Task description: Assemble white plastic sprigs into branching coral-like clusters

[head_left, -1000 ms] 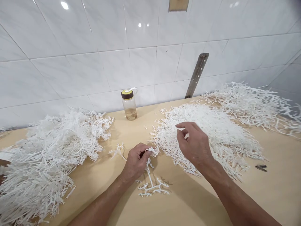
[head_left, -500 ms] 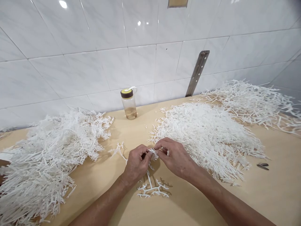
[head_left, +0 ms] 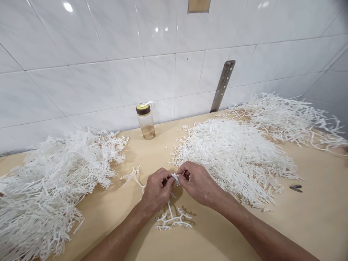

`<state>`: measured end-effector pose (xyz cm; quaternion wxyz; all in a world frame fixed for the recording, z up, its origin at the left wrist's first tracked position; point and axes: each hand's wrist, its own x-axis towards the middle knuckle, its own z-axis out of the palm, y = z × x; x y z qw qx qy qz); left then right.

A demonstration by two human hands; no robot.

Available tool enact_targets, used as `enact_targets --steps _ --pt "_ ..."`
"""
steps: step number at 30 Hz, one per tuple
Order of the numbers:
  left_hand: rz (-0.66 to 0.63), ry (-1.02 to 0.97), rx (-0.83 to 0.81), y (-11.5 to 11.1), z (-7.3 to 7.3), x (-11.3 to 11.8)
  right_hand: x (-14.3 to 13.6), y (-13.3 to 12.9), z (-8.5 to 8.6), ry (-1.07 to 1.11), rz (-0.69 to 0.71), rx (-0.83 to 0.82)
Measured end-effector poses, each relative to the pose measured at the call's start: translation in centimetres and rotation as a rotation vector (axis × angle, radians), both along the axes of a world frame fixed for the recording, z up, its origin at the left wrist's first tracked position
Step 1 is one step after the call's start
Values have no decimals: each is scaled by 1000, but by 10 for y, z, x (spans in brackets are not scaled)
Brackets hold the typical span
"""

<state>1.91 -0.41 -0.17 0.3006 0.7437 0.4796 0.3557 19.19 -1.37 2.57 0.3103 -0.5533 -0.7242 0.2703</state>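
My left hand (head_left: 158, 188) is closed in a pinch, its thumb and forefinger on the white branched plastic piece (head_left: 176, 177). Opposite it, my right hand (head_left: 196, 181) pinches the same spot, fingertips bent in close. Slim tips of the piece poke out between the two hands. White forked branches run out past my left hand, one cluster (head_left: 132, 176) to its upper left and another (head_left: 174, 219) below it, over the table. The middle of these branches is hidden behind my left hand, so I cannot tell how they join.
Piles of thin white plastic pieces lie at left (head_left: 57, 185) and right (head_left: 236, 159), with a tangle of branched ones (head_left: 288, 116) behind the right pile. A lidded bottle (head_left: 147, 126) stands near the tiled wall. A metal bracket (head_left: 223, 86) leans there. Small dark pieces (head_left: 295, 188) lie at right.
The view has shifted slightly, so the bottle and piles appear further left. Both hands stay together at the white piece, with the right fingertips slightly closer in.
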Motion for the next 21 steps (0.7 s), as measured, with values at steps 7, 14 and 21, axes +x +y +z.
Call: enact_targets --steps 7,14,21 --pt "-40 5 51 0 5 1 -9 -5 -4 -203 -15 82" --pt "-65 43 87 4 5 -1 -18 -10 -8 -448 16 263" --pt "-115 -175 -71 3 10 -2 -7 4 -9 -370 -122 298"
